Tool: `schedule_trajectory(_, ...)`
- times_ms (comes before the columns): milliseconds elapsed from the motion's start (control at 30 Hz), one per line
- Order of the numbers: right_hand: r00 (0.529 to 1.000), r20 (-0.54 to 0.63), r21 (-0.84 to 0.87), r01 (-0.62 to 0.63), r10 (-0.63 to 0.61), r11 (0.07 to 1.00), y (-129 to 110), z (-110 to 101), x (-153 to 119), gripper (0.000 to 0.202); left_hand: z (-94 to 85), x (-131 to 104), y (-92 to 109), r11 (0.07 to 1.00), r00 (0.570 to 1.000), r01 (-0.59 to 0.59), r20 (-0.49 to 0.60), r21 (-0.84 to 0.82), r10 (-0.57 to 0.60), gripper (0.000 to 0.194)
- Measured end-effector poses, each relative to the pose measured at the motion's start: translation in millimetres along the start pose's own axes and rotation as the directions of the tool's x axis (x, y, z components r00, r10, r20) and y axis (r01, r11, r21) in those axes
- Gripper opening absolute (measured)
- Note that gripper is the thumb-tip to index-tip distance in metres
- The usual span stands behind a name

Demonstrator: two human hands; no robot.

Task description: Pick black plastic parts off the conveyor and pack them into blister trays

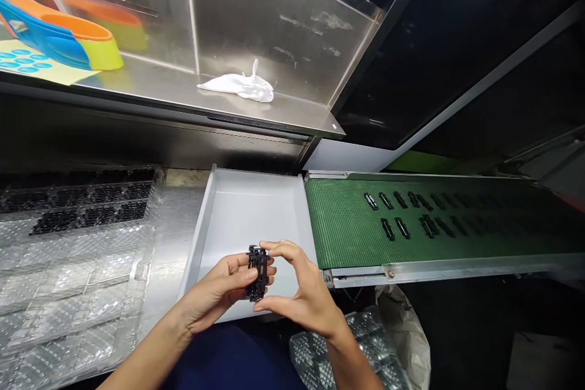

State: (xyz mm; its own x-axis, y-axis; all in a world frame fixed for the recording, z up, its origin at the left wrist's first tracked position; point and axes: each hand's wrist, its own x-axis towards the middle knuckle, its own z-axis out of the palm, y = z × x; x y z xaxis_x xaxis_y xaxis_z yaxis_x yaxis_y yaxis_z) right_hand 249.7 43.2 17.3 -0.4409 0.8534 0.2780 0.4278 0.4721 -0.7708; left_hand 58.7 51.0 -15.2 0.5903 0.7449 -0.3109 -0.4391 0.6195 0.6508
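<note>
A small bunch of slim black plastic parts (262, 277) is held upright above the white tray (256, 201). My left hand (217, 289) is closed round its left side, thumb across the front and fingers behind. With thumb and index finger, my right hand (307, 292) grips the bunch at its top and bottom ends. How many parts are in the bunch I cannot tell. Similar black parts lie in two rows on the green conveyor belt (342, 225) to the right.
Clear plastic blister trays (77, 292) are stacked at the left, their far pockets filled with black parts. On the steel shelf (155, 88) lie a white glove (242, 86) and a blue, orange and yellow tape dispenser (68, 42). Below the belt sit plastic trays (365, 347) and a bag (409, 335).
</note>
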Motion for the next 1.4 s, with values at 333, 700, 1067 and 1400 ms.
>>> schedule_trajectory(333,0.997,0.053,-0.042,-0.047,0.049,0.998,14.1,-11.4,2.6,0.067,0.5,24.7,2.2,0.995,0.994,0.093,0.054,0.048,-0.096,0.037)
schedule_trajectory(700,0.995,0.08,-0.134,-0.042,0.053,0.99,39.4,-9.6,6.7,0.078,-6.5,40.0,0.7,0.972,0.997,0.081,-0.013,0.222,-0.08,0.041)
schedule_trajectory(1067,0.994,-0.057,-0.203,0.082,-0.095,0.976,36.1,-12.0,12.3,0.054,-6.7,42.5,7.8,0.934,0.999,-0.027,-0.035,0.356,0.042,0.033)
schedule_trajectory(1400,0.968,-0.048,-0.405,0.207,-0.246,0.891,26.9,-3.3,5.3,0.035,-2.6,31.9,2.8,0.922,0.998,-0.051,0.001,0.384,0.055,0.03)
